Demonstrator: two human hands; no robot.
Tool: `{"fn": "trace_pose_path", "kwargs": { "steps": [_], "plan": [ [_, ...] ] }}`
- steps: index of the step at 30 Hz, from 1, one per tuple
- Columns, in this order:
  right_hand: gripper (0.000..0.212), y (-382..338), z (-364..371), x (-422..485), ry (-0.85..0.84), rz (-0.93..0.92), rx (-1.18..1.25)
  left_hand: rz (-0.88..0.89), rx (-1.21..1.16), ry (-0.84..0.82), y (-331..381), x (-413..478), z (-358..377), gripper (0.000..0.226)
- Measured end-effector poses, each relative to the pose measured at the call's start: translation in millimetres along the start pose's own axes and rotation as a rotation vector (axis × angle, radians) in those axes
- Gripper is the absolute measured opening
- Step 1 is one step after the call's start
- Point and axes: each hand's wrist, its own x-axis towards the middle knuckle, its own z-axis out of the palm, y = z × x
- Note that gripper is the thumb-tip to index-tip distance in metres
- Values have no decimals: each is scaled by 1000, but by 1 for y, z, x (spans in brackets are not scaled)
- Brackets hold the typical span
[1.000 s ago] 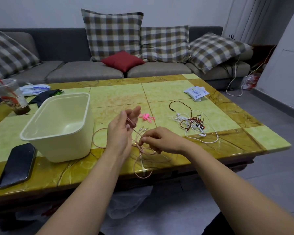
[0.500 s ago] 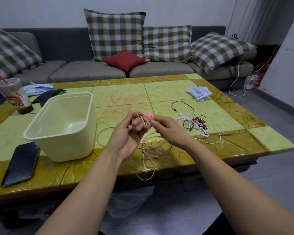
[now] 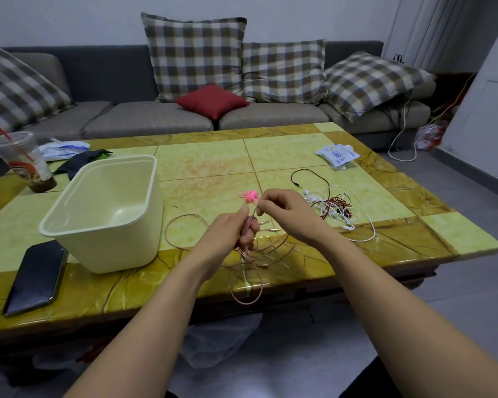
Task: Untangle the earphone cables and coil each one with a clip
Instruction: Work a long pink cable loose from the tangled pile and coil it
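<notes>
A pink earphone cable (image 3: 184, 222) lies in loose loops on the yellow table (image 3: 207, 159), one loop hanging over the front edge. My left hand (image 3: 230, 234) grips a bunch of its strands in curled fingers. Just above it, my right hand (image 3: 285, 211) pinches the same pink cable and holds it up over the left fist. Pink clips (image 3: 249, 195) lie on the table right behind my hands. To the right, a tangle of white and red earphone cables (image 3: 335, 208) rests on the table, untouched.
A cream plastic tub (image 3: 107, 214) stands to the left of my hands, a black phone (image 3: 36, 277) lies in front of it near the table edge. A drink cup with a straw (image 3: 20, 162) is at far left. A white packet (image 3: 338, 153) lies at back right.
My hands came together from apart. The right hand rose from the table with the cable, and the left hand closed from open fingers into a fist around gathered pink strands.
</notes>
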Motion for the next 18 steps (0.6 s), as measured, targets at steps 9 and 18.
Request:
{"fn": "trace_pose_path", "kwargs": {
  "steps": [9, 18],
  "plan": [
    [24, 6, 10, -7, -323, 57, -112, 225, -739, 255, 15, 5, -4, 29],
    [22, 2, -1, -4, -66, 13, -80, 68, 356, 123, -2, 3, 4, 40]
  ]
}}
